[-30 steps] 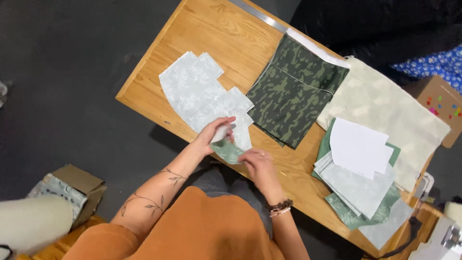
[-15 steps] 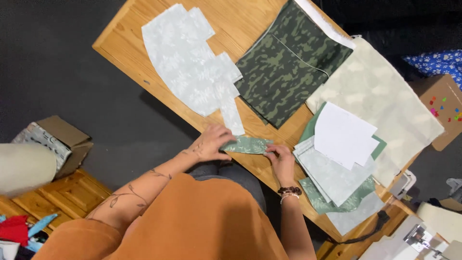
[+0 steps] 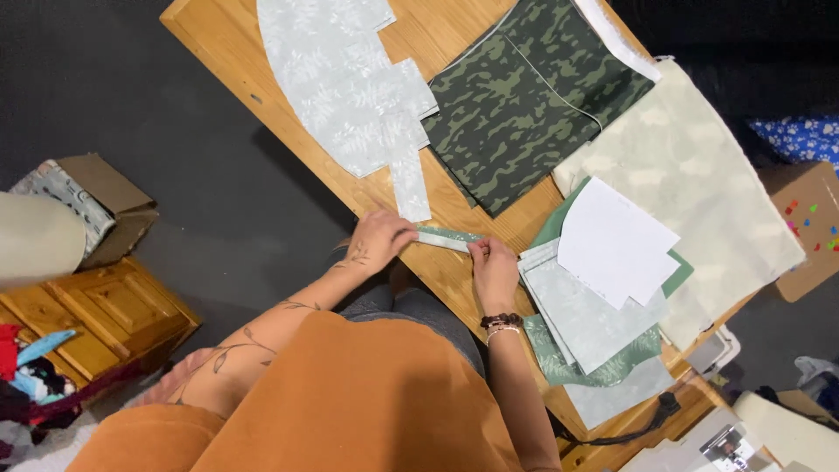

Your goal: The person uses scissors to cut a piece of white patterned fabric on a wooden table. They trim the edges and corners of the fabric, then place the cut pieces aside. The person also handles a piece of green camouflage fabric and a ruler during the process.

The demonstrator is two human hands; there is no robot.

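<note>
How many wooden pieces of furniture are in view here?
2: the wooden table that the fabric lies on, and a small wooden drawer chest on the floor at the lower left. Others may lie outside the view.

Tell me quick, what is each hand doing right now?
Left hand: closed, pinching one end of the folded fabric strip at the table edge.
Right hand: closed, pinching the strip's other end.

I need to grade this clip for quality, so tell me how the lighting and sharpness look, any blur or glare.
Head view: even, soft light on the wooden table, no glare; floor falls dark. Fabric prints read sharply; left hand and right hand on the folded fabric strip show little blur. Pale object at the left edge is out of focus.
</note>
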